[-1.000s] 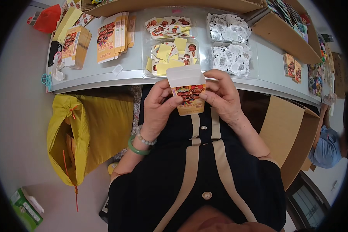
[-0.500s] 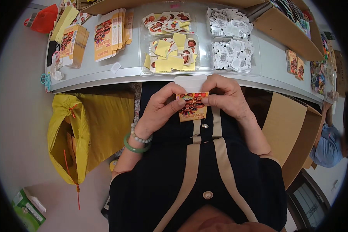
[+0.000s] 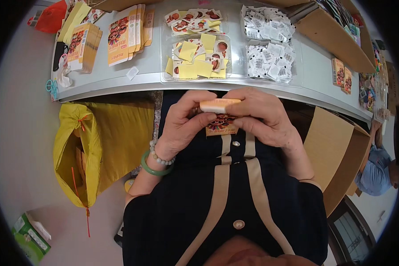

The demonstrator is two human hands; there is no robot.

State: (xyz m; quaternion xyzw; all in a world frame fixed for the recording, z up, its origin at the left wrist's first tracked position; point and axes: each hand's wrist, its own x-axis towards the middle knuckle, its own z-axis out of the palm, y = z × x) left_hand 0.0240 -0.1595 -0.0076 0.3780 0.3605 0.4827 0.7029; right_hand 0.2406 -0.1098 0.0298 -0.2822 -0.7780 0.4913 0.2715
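Observation:
Close to my body, just off the table's near edge, I hold a small orange printed cardboard box [image 3: 221,127] in both hands. Its end flap, white inside and orange outside, is bent over toward me. My left hand [image 3: 188,113] grips the box's left side, thumb on the printed front. On the other side my right hand [image 3: 264,114] is closed around it, fingers lying along the folded flap and thumb against the front. What the box contains is hidden.
Clear trays on the grey table [image 3: 150,79] hold picture cards with yellow slips [image 3: 195,68] and white sachets [image 3: 270,60]. Flat orange cartons [image 3: 122,37] are stacked at left; two filled-out boxes [image 3: 338,72] stand right. Below are a yellow sack [image 3: 119,142] and a cardboard box [image 3: 328,146]. Another person [image 3: 374,170] is at far right.
The flap stood up with its white inside showing; now it is bent down toward me. My right fingers have moved over the flap. The box stays in about the same place.

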